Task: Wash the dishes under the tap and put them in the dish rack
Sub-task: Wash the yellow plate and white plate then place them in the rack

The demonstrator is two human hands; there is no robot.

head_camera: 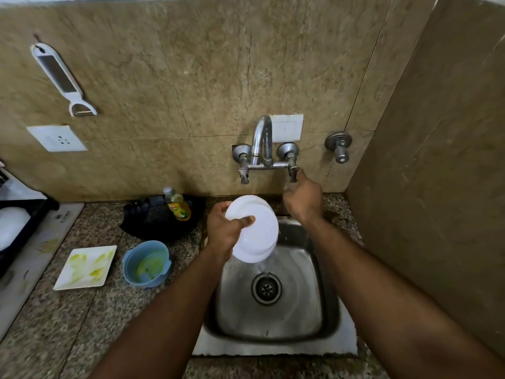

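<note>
My left hand (pixel 225 231) grips a round white plate (pixel 258 233) by its left rim, thumb across its face, tilted over the steel sink (pixel 325 313). Water runs off the plate's lower edge toward the drain (pixel 266 288). My right hand (pixel 303 199) reaches up to the right tap handle (pixel 293 172) of the wall tap (pixel 263 140), fingers at the handle; the exact grip is blurred. A soiled square white plate (pixel 87 266) and a soiled blue bowl (pixel 146 265) sit on the counter to the left. The black dish rack (pixel 16 222) is at the far left edge.
A yellow dish-soap bottle (pixel 177 205) stands by a black pan (pixel 158 220) behind the bowl. A grater (pixel 61 77) and a socket (pixel 57 138) are on the wall at left. A side wall (pixel 437 214) closes in at the right of the sink.
</note>
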